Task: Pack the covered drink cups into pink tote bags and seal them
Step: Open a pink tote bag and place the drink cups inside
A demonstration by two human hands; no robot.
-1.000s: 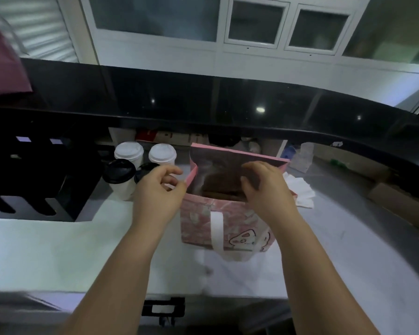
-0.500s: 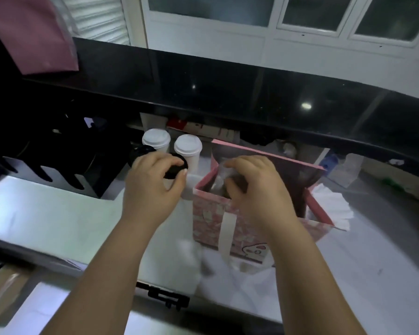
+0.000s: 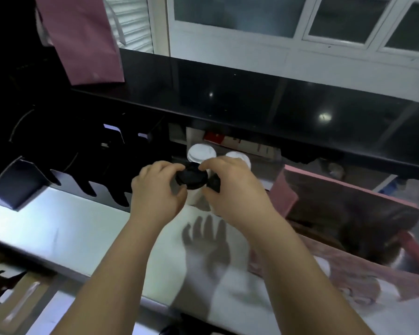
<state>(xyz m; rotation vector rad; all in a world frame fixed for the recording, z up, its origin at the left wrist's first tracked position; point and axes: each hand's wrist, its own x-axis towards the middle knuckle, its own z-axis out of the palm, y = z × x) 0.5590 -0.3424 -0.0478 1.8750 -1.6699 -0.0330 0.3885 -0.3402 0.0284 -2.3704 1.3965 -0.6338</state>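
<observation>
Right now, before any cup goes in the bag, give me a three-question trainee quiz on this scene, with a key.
1. True or false: the pink tote bag stands open, to the right of the cups.
2. The left hand curls its fingers round a cup with which lid: A white, B black, C pink?
3. Fill in: ___ white-lidded cups stand at the back of the cluster.

Key
1. True.
2. B, the black-lidded cup.
3. Two.
</observation>
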